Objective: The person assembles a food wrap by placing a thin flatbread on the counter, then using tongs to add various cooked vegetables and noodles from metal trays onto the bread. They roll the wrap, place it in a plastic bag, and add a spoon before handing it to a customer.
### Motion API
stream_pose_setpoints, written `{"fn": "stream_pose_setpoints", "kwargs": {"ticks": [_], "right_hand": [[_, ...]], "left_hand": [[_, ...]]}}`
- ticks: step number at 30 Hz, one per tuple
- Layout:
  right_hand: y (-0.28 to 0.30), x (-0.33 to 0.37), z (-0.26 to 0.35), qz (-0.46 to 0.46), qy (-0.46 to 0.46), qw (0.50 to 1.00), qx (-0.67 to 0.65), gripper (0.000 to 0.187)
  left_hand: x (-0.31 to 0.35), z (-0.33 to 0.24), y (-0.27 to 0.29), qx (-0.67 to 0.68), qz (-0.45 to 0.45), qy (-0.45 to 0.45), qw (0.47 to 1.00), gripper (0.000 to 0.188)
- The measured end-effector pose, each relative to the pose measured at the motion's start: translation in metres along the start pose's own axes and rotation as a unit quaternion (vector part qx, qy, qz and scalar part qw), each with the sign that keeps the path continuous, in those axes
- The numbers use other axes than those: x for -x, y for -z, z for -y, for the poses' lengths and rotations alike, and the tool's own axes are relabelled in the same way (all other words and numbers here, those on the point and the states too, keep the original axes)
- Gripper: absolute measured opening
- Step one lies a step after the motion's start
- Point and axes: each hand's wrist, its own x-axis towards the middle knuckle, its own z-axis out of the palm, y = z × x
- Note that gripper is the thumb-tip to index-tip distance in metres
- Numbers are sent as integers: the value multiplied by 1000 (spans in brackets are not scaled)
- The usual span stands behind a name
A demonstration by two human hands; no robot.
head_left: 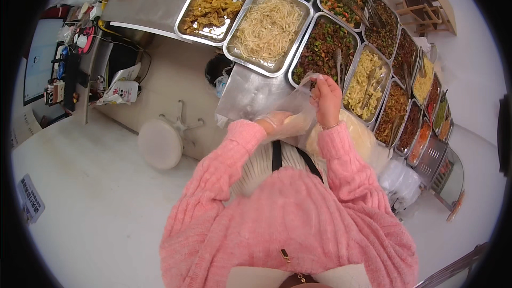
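Just above the counter's near edge, my right hand (pixel 326 101) is raised, its fingertips pinched on the upper edge of a clear plastic bag (pixel 300 101). My left hand (pixel 274 121) is lower and to the left, with the thin film around it and its fingers curled on the bag. Something pale shows through the film beside the left fingers; its kind is unclear. Under my right wrist lies a pale, round, flat stack (pixel 349 136), partly hidden by my sleeve. A metal tray of dark chopped food with green bits (pixel 325 48) stands just beyond my right hand.
Several metal trays of food, such as pale shreds (pixel 269 26) and yellow pieces (pixel 368 82), run along the counter (pixel 242 93). Tongs rest in some. A white round stool (pixel 160 144) stands left, near a dark bin (pixel 217 69). Clear plastic bags (pixel 400 181) lie right.
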Motion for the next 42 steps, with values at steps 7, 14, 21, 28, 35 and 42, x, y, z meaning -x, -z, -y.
{"fn": "stream_pose_setpoints", "kwargs": {"ticks": [7, 14, 21, 28, 35, 42], "right_hand": [[-50, 35, 54, 133, 54, 989, 39, 18], [-31, 113, -24, 105, 306, 795, 513, 89], [-8, 70, -116, 191, 98, 752, 623, 46], [-3, 118, -83, 222, 175, 728, 625, 29], [-64, 148, -55, 477, 241, 694, 482, 28], [-1, 73, -69, 215, 9, 959, 184, 58]], "left_hand": [[28, -19, -28, -55, -308, 134, 940, 42], [35, 64, -30, 436, -522, 64, 730, 42], [38, 80, -25, 587, -542, -42, 600, 45], [21, 91, -6, 408, -647, -118, 633, 49], [-1, 110, -1, 162, -776, 64, 607, 51], [73, 33, -1, 428, -481, -21, 765, 56]]}}
